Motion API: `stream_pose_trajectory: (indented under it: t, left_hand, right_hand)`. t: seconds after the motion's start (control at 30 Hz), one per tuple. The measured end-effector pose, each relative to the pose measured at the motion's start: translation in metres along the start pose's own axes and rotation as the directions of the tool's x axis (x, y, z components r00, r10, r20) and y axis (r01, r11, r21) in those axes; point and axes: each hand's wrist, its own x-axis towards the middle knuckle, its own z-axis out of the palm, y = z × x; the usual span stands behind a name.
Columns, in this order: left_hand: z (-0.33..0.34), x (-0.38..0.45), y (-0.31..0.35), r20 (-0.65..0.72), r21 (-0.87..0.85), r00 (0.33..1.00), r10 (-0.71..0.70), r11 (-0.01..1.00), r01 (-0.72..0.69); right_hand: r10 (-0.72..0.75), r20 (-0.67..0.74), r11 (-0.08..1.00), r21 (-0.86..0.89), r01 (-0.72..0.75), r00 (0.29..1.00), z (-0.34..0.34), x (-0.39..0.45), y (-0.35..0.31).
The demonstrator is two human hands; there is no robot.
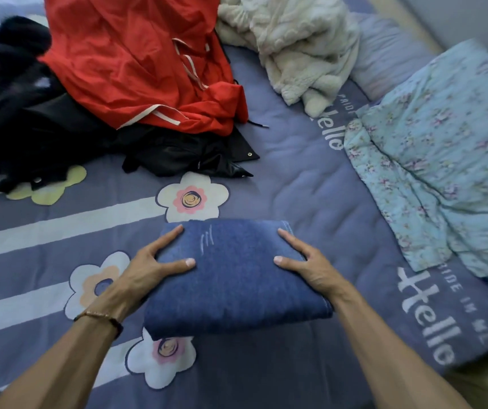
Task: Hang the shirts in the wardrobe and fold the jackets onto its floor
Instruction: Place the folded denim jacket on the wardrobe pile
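1. At the far left of the bed, a heap of black jackets (30, 122) is seen, still unfolded, with a red jacket (136, 63) lying on top of it and partly over its right side.
2. The left hand (148, 261) is set against the left edge of a folded denim jacket (233, 276); its thumb is laid on the top face, while the other fingers are spread along the side and appear to curl under the edge. A beaded bracelet (98, 315) is worn on that wrist.
3. The denim jacket is found in the middle of the purple flowered bedspread (295, 172), folded into a compact block. Whether it rests on the bed or is just lifted cannot be told.
4. The right hand (304, 261) is placed as a mirror of the left, thumb on top and fingers along the right edge, so the bundle is clasped between both hands with the forearms stretched forward.
5. Further right, a cream fleece garment (301, 48) and a pale blue floral quilt (443, 149) are seen, well apart from the hands.
6. The wardrobe is not in view, so a carry is judged to be needed. The fold could spring open if the grip is kept only at the sides, since the denim looks thick; a layer could also slip out from underneath if the bundle is tilted.
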Motion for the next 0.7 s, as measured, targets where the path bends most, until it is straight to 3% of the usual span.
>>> stream_pose_trajectory:
  t: [0.2, 0.37, 0.57, 0.7]
  left_hand:
    - [0.036, -0.071, 0.072, 0.241, -0.022, 0.963, 0.12, 0.993, -0.118]
    - [0.083, -0.138, 0.136, 0.428, 0.036, 0.883, 0.191, 0.973, -0.228]
    - [0.181, -0.204, 0.207, 0.719, 0.106, 0.668, 0.19, 0.921, -0.376]
    - [0.277, -0.253, 0.225, 0.868, 0.142, 0.481, 0.122, 0.868, -0.476]
  right_hand:
    - [0.005, -0.235, 0.979, 0.202, 0.044, 0.972, -0.022, -0.139, -0.024]
    - [-0.01, -0.424, 0.972, 0.21, 0.109, 0.905, -0.045, -0.259, -0.047]
    - [-0.011, -0.67, 0.956, 0.211, 0.205, 0.742, -0.084, -0.405, -0.051]
    - [0.06, -0.796, 0.945, 0.239, 0.223, 0.602, -0.107, -0.508, -0.02]
